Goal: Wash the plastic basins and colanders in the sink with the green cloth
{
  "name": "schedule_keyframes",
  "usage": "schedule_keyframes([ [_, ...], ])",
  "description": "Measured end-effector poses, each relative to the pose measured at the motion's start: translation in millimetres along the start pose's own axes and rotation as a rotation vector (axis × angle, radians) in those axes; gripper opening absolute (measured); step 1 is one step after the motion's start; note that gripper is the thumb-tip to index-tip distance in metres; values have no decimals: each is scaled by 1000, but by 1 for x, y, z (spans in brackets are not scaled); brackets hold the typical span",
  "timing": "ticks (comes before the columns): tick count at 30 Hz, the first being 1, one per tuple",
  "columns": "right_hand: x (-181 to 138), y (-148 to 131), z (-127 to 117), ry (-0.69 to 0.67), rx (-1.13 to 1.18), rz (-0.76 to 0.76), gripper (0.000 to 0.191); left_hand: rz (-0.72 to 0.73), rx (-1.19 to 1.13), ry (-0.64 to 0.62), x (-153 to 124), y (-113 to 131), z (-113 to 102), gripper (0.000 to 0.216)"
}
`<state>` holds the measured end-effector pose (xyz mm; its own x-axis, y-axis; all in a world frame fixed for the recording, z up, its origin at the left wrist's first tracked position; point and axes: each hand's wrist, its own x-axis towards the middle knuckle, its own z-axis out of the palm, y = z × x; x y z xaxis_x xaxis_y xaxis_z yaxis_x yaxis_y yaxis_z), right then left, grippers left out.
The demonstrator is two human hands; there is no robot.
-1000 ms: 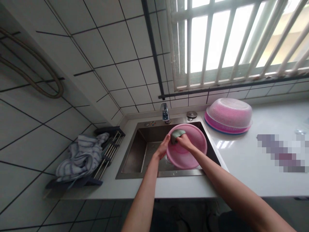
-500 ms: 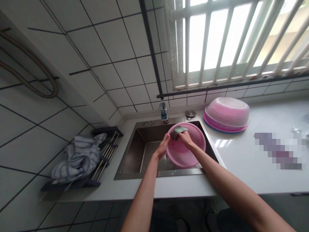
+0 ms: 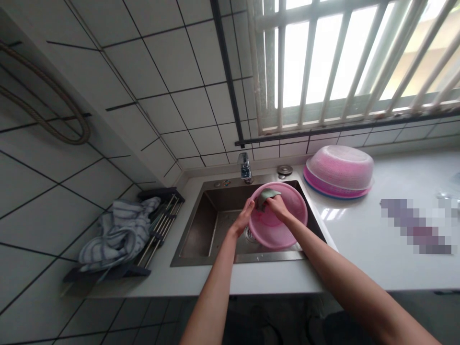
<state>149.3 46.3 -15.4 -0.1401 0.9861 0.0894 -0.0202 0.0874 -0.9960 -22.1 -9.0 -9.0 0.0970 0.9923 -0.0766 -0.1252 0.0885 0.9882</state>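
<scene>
A pink plastic strainer basin [image 3: 283, 225] is tilted over the steel sink [image 3: 201, 225]. My left hand [image 3: 244, 216] grips its left rim with the fingers curled round the edge. My right hand [image 3: 277, 207] is inside the basin near its upper rim, closed on a grey-green scrubbing cloth [image 3: 266, 195] pressed against the inner wall. The tap [image 3: 245, 167] stands just behind the basin.
Upturned pink and clear basins [image 3: 339, 171] sit stacked on the white counter [image 3: 359, 239] right of the sink. A striped towel [image 3: 118, 230] lies on a rack [image 3: 158, 225] at the left. Tiled walls and a barred window [image 3: 341, 62] rise behind.
The right hand with the cloth has shifted slightly along the basin's upper inner rim. The left hand keeps its hold on the rim. The view has wobbled a little.
</scene>
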Motion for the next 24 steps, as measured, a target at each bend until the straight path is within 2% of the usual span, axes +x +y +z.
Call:
schedule_keyframes([
  [2,0,1,-1,-31,-18,-6,13,-2,-23,12,0,-1,-1,65],
  [4,-6,3,4,-195,-20,-36,13,3,-4,48,-2,1,-3,61],
  [7,-18,5,16,-529,-49,-33,10,22,46,62,-4,5,-5,59],
  [9,-21,6,21,-603,-64,-12,9,31,64,60,-5,8,-6,60],
  [11,-19,6,21,-486,-23,-13,10,28,52,50,-6,9,-4,61],
  [15,-6,3,9,-74,69,10,15,32,31,-14,-5,11,2,63],
  [17,-2,3,3,41,43,25,17,53,51,-48,-6,12,3,64],
  [19,-1,4,1,48,13,19,18,60,72,-74,-7,13,2,65],
  [24,-3,12,7,-87,2,-34,16,-50,13,-70,-10,12,-2,63],
])
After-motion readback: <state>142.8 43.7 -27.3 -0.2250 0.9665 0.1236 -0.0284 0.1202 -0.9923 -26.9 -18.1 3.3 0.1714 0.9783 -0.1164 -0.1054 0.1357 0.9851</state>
